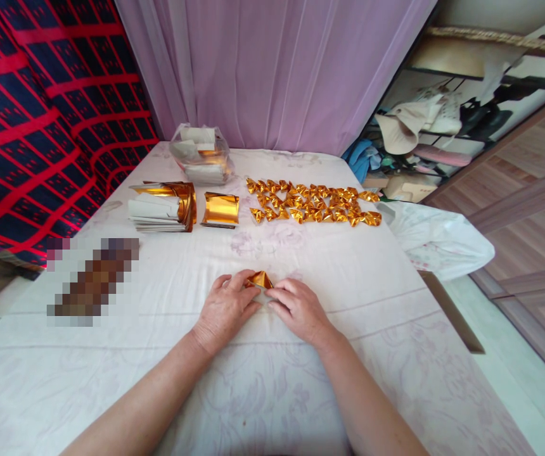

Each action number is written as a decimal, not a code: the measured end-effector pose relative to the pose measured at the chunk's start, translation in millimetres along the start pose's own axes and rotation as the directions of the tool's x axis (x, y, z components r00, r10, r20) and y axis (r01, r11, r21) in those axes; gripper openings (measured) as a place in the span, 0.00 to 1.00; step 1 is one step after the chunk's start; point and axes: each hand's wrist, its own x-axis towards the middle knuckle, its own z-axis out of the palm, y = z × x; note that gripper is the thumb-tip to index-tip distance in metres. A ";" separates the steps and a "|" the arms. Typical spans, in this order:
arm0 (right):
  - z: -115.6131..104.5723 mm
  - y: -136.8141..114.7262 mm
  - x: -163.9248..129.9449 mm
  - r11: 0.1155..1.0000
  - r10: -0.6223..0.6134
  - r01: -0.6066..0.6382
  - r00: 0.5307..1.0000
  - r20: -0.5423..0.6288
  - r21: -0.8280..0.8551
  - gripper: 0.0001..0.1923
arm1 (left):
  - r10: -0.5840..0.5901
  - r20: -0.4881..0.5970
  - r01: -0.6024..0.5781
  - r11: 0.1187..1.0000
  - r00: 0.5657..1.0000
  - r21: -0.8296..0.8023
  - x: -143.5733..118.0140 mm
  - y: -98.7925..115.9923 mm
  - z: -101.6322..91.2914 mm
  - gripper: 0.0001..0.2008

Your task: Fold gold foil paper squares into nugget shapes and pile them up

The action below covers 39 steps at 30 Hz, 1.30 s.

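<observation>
A partly folded piece of gold foil paper (261, 278) is held just above or on the tablecloth, between my two hands. The fingers of my left hand (229, 304) are closed on its left end. On its right end, the thumb and fingers of my right hand (298, 308) pinch it. Beyond my hands lie several rows of folded gold paper pieces (320, 204). Left of these rows is a small stack of gold foil sheets (221, 209), and beside it a larger, fanned stack of foil-backed sheets (161, 209) with pale undersides.
A clear plastic bag (201, 155) with more sheets stands at the back left of the cloth-covered table (272, 386). A blurred-out item (94, 282) lies on the left. Past the right edge are a white plastic bag (443, 237) and a shelf with a cap (398, 126) and shoes.
</observation>
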 end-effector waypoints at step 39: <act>7.3 -1.5 0.3 0.997 0.071 -0.070 0.993 -0.089 0.016 0.08 | 0.151 0.041 -0.155 0.984 0.988 0.093 -26.7 0.5 6.6 0.14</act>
